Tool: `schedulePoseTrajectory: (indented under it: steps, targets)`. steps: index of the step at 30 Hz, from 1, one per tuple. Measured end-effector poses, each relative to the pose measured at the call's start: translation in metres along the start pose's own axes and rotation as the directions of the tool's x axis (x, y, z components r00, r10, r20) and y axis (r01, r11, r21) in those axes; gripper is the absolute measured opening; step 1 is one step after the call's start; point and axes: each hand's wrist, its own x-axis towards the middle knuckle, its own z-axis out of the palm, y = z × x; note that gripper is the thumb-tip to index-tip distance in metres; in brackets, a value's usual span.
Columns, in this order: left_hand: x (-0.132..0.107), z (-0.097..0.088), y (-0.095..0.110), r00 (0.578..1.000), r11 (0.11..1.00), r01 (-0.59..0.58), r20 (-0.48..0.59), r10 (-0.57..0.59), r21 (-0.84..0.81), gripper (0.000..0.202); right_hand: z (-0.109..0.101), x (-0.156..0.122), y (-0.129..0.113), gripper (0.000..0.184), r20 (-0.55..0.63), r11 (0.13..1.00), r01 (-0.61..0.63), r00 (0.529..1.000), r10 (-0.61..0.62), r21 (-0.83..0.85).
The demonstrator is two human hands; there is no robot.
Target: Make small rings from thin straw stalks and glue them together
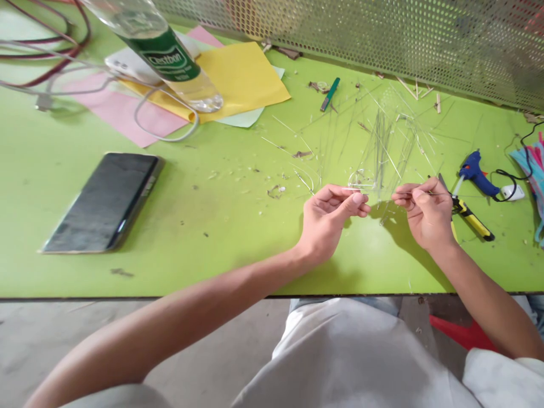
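**Pinched slivers over a green tabletop**

Left hand [329, 218] pinches a thin pale sliver [349, 190] between thumb and fingertips. Right hand [425, 215] presses thumb and forefinger together on a thin dark sliver [432, 194]. Both slivers sit just above the lime-green tabletop [238, 226]. A loose heap of fine straw-like strands [385, 141] lies at 12 o'clock from the hands. A yellow-handled cutter [471, 218] lies at 3 o'clock, a blue glue gun [478, 175] at 2 o'clock. A black flat smartphone [104, 201] rests at 9 o'clock, and a clear green-labelled plastic bottle [170, 56] at 11 o'clock.
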Motion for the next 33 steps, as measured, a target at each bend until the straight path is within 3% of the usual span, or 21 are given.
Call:
schedulePoseTrajectory:
  steps: [14,33]
  targets:
    - [0.0008,0.0008,0.0019,1.000,0.999,-0.021,0.011,0.022,-0.027,0.040,0.0017,-0.0002,0.0016,0.037,0.049,0.996,0.043,0.998,-0.047,0.075]
    - [0.0009,-0.0014,0.0019,0.999,1.000,-0.031,0.036,0.031,0.001,0.035,0.0036,-0.0035,0.0012,0.036,0.053,0.995,0.089,0.994,-0.091,0.037]
